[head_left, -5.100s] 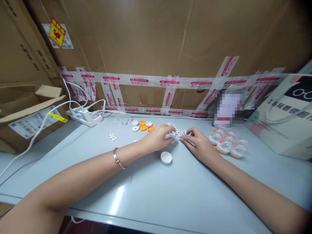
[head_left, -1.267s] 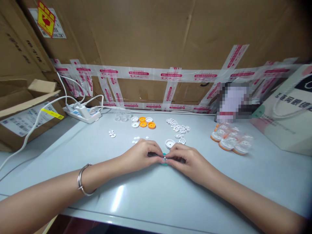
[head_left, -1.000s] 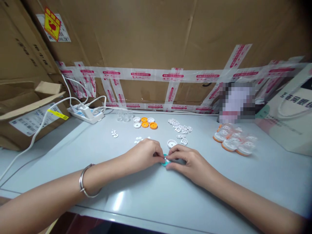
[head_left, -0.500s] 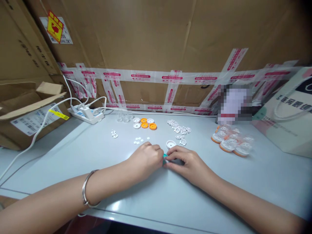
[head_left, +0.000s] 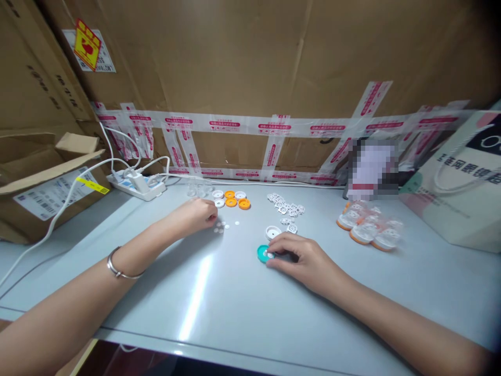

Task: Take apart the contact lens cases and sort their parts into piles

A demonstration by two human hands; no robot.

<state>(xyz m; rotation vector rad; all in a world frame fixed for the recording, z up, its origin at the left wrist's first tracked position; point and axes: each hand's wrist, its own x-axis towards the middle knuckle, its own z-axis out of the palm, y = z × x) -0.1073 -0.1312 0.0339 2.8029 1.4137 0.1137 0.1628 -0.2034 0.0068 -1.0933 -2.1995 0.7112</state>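
Note:
My right hand (head_left: 299, 256) steadies a teal round base (head_left: 261, 254), thumb and fingers at its right rim. Small white round pieces (head_left: 268, 254) lie inside the base. A white round base (head_left: 273, 233) rests just beyond these fingers. Farther left, my left hand (head_left: 200, 215) is over the table with its fingers curled; whatever is between the fingertips is hidden. Beside it lie several small white gear-like discs (head_left: 227, 226). Thin white openwork plates (head_left: 287, 206) are spread past the right hand.
White and orange round bases (head_left: 243, 204) stand in rows at the back, near clear domes (head_left: 195, 187). Assembled clear-topped pieces (head_left: 364, 230) sit at right, by a paper bag (head_left: 457, 193). A power strip (head_left: 143, 187) and an open carton (head_left: 47, 193) are at left.
My left hand has moved off the teal base, left and away from me to the small white discs. The right hand stays at the base, which now shows more fully.

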